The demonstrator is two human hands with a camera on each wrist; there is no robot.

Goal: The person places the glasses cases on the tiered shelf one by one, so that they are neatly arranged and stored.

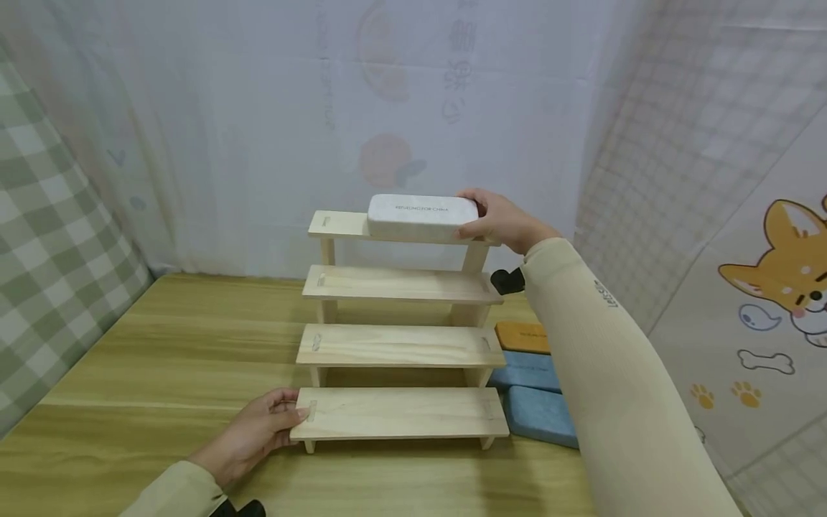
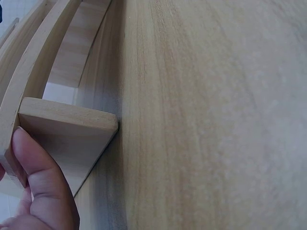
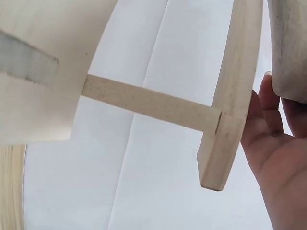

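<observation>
A light grey glasses case (image 1: 421, 217) with printed lettering lies lengthwise at the top step of a pale wooden stepped stand (image 1: 400, 345). My right hand (image 1: 500, 219) grips the case by its right end, thumb in front and fingers behind. From the right wrist view, the fingers of that hand (image 3: 273, 148) are close beside the top board (image 3: 235, 91), around the end of the case. Down at the lowest step, my left hand (image 1: 255, 427) pinches the left end of the board, its thumb on top. The left wrist view shows a finger (image 2: 41, 172) against the board's underside, beside a support leg (image 2: 67, 115).
Right of the stand, an orange case (image 1: 522, 337) and two blue cases (image 1: 541, 414) lie on the wood-grain table (image 1: 129, 373), partly behind my right sleeve. A pale printed curtain (image 1: 245, 143) hangs behind, with checked cloth (image 1: 52, 237) at the left.
</observation>
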